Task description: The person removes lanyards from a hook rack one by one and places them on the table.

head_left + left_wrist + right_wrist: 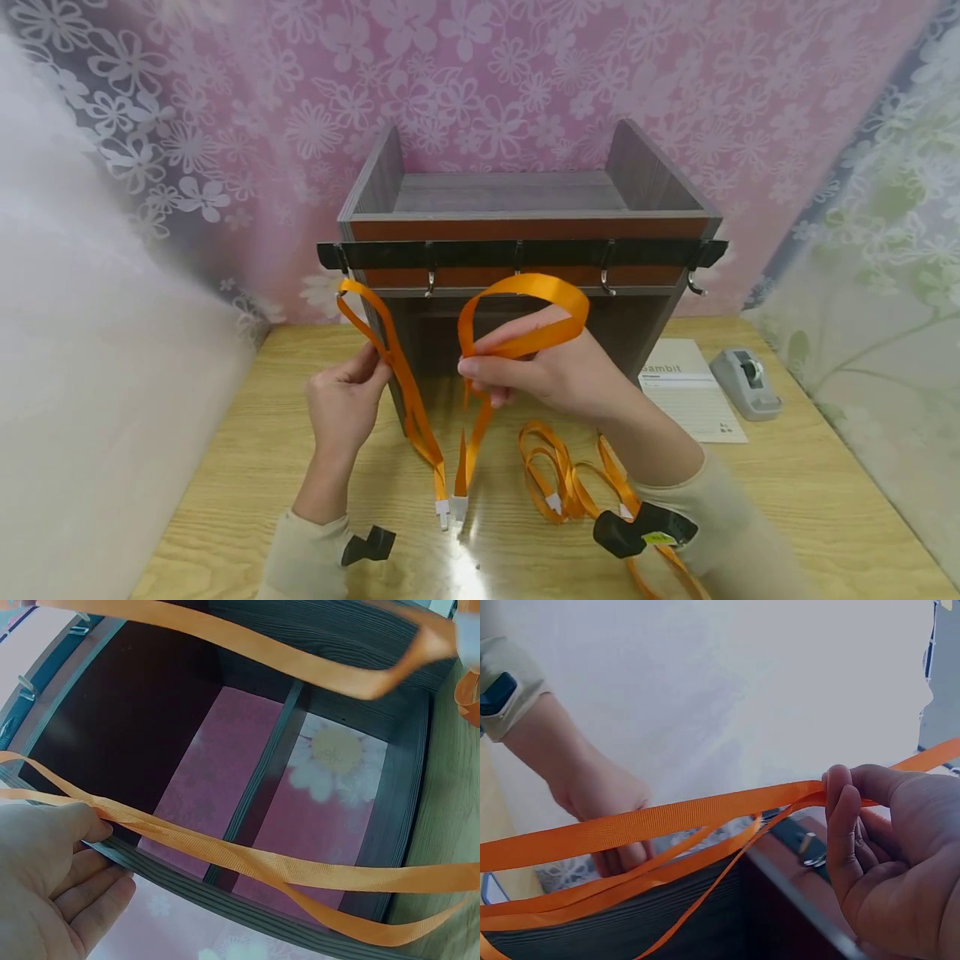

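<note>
An orange lanyard (411, 392) hangs by its loop from the leftmost hook (342, 287), its white clip end low over the table. My left hand (347, 400) pinches its strap below the hook between thumb and fingers; in the left wrist view the thumb (86, 819) lies against the ribbon. My right hand (547, 358) pinches a second orange lanyard (525, 287) between thumb and fingertips, in front of the rack's middle. Its loop stands open above the fingers, and its white end (460, 507) dangles beside the first one's. In the right wrist view the pinched ribbon (705, 812) stretches leftward.
A grey wooden shelf unit (510, 196) carries a black rail (480, 253) with several metal hooks. More orange lanyards (551, 467) lie coiled on the table (225, 500), partly under my right forearm. A notepad (690, 392) and a tape dispenser (746, 383) are at the right.
</note>
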Motion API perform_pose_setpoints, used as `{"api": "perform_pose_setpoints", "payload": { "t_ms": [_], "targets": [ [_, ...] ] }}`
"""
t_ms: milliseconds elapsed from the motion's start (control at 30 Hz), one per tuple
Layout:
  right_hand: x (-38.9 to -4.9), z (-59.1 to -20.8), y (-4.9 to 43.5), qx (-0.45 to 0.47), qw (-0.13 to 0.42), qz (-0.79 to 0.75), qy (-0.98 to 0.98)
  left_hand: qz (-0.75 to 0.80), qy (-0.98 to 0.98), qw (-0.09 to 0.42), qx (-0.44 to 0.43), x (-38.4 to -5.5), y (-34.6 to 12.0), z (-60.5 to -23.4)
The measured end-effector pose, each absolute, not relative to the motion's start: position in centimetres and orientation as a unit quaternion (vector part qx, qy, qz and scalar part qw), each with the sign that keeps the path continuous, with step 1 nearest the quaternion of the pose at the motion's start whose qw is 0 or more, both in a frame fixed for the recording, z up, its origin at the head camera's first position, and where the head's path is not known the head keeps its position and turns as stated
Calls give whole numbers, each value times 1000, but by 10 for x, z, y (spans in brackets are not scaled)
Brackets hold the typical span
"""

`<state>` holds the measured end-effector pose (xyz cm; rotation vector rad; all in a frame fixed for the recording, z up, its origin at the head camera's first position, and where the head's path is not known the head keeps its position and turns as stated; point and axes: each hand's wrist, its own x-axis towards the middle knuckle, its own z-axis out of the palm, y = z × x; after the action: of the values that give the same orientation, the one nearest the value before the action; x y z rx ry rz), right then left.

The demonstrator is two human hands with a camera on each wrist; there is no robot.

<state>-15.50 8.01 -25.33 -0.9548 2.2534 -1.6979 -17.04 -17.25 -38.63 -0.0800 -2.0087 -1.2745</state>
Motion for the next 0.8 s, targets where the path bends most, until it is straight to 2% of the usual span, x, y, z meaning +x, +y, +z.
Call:
{"api": "perform_pose_setpoints", "payload": {
  "t_ms": [433,800],
  "targets": [
    [-154,-243,116,-344,43,-570,745,-509,-779,365,-33,-173,-172,-387],
    [-156,-278,131,-334,106,-565,747,-499,-782,371,-36,-171,-172,-384]
  ]
}}
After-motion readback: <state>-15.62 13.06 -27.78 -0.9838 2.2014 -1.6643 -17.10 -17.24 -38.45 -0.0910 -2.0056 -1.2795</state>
